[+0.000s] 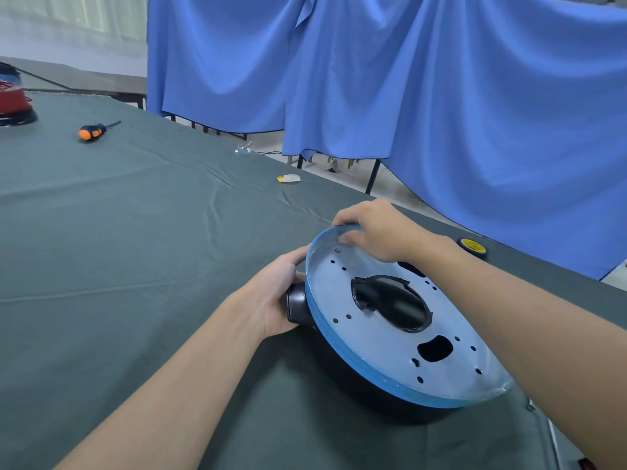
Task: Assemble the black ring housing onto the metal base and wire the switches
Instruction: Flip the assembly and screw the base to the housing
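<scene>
Left hand (274,296) is clasping black plastic ring housing (298,307); right hand (376,232) is pinching round blue-rimmed metal base (339,293), far edge; should be seating level, holes aligned.

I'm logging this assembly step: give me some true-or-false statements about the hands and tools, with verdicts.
1. The right hand grips the far rim of the metal base. True.
2. The left hand holds the screwdriver. False: it grips the black housing; the screwdriver lies far off on the table.
3. The tape roll sits on the metal base. False: it lies on the table, apart from the base.
4. The metal base has a large central opening. True.
</scene>
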The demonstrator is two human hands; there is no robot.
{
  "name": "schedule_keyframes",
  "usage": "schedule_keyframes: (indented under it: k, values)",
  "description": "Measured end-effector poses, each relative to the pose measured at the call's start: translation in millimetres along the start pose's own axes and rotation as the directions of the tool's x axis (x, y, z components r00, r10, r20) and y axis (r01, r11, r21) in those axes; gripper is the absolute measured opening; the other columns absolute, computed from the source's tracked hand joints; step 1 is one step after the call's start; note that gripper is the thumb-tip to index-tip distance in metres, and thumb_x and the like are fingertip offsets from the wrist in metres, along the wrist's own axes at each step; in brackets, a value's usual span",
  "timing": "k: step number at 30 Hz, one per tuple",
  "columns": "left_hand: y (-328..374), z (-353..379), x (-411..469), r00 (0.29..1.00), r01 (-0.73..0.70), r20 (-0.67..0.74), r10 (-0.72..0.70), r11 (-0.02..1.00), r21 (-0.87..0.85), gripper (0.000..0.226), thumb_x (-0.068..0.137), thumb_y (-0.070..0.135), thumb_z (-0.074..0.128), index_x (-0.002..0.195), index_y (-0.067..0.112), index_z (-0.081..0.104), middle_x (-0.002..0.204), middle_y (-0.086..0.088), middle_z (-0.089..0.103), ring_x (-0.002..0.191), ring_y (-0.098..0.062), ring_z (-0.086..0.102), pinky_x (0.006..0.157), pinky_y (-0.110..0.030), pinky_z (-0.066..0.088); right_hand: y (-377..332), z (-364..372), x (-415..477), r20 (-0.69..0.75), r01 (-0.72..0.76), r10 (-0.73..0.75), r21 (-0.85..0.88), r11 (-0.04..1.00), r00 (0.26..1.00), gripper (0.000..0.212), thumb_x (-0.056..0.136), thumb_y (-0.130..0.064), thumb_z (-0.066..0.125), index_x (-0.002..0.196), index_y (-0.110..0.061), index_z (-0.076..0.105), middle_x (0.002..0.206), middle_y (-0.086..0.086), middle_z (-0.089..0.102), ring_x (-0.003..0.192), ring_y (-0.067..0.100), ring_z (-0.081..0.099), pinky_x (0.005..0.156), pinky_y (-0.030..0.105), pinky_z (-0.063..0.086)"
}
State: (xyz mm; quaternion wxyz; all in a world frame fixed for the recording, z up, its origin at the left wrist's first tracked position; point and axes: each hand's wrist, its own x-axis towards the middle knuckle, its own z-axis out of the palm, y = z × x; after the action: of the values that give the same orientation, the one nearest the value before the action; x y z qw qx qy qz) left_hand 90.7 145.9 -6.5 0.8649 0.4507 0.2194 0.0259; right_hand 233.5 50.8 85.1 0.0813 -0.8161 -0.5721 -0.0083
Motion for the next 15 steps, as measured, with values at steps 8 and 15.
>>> schedule_keyframes:
  k: [8, 15]
  values:
    - [1, 2, -3, 1.000, -0.006, -0.022, 0.006, 1.000, -0.018, 0.032, 0.085, 0.040, 0.069, 0.070, 0.012, 0.076, 0.087, -0.007, 0.073, 0.073, -0.025, 0.067, 0.080, -0.037, 0.050, -6, 5, -8, -0.196, 0.031, -0.030, 0.005, 0.999, 0.980, 0.020, 0.089, -0.018, 0.064, 0.109, -0.020, 0.066, 0.107, -0.002, 0.064, 0.105, 0.017, 0.053, 0.090, 0.031, 0.042]
    - [2, 3, -4, 0.999, 0.003, -0.035, -0.003, 1.000, -0.012, 0.031, 0.083, 0.040, 0.070, 0.072, 0.012, 0.076, 0.090, -0.007, 0.073, 0.077, -0.026, 0.066, 0.090, -0.039, 0.048, -14, 9, -28, -0.098, 0.055, -0.057, -0.023, 0.998, 0.994, 0.019, 0.091, -0.014, 0.060, 0.101, -0.021, 0.076, 0.098, -0.001, 0.065, 0.091, 0.017, 0.058, 0.081, 0.027, 0.043]
